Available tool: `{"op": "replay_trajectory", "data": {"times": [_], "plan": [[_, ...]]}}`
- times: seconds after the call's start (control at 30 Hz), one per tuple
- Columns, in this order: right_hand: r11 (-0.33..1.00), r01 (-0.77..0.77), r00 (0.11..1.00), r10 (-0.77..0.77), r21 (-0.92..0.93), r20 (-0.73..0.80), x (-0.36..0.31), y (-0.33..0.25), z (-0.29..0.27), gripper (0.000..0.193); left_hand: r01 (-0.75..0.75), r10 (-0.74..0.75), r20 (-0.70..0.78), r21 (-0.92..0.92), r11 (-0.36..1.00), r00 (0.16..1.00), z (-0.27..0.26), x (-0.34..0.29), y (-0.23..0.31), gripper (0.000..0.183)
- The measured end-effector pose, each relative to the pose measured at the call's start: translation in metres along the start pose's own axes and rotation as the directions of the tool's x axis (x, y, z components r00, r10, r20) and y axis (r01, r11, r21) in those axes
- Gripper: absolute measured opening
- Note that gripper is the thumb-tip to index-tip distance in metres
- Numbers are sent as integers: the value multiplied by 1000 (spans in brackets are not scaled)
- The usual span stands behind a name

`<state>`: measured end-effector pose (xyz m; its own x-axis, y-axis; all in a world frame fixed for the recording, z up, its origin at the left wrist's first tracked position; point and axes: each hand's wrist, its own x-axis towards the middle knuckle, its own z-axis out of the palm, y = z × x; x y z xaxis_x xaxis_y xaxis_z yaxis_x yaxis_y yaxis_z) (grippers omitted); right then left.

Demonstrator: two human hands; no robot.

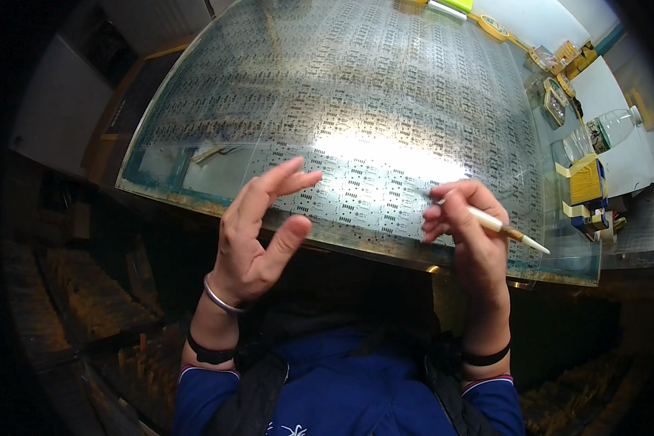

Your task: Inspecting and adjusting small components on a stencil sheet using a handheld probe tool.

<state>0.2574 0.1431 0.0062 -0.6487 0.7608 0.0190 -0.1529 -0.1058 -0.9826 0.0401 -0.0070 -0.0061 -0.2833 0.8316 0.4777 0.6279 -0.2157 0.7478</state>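
Head view: right grip (479,245) clasping pen-like tool (489,220); left grip (251,245) released (spread wide).

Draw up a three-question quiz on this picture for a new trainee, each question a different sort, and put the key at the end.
1. Which hand holds the white pen-shaped tool?
2. True or false: the left hand has nothing in its grasp.
3. The patterned sheet in front of the person carries:
A) broad red stripes
B) rows of small dark marks
C) one large circle

Key:
1. The right hand.
2. True; its thumb stands apart from the fingers, with nothing between them.
3. B
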Motion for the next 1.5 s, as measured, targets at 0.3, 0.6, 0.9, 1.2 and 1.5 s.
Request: {"op": "replay_trajectory", "data": {"times": [0.3, 0.6, 0.9, 1.2, 1.5], "plan": [[781, 403, 883, -468, -478, -21, 8, 18, 7, 25, -57, 48, 50, 204, 977, 998, 1, 1, 2, 32], [966, -56, 742, 210, -254, 637, -27, -26, -4, 34, -186, 176, 62, 348, 919, 983, 9, 2, 4, 20], [998, -46, 889, 56, -33, 454, -53, -17, -26, 37, -189, 186, 44, 345, 919, 982, 13, 0, -3, 17], [922, 124, 992, -105, -367, 74, -24, -19, -15, 33, -197, 194, 45, 363, 911, 980, 13, 0, -2, 18], [888, 132, 991, -120, -441, 56, -10, 4, -8, 11, -223, 225, 40, 385, 896, 974, 15, 2, 0, 22]]}}
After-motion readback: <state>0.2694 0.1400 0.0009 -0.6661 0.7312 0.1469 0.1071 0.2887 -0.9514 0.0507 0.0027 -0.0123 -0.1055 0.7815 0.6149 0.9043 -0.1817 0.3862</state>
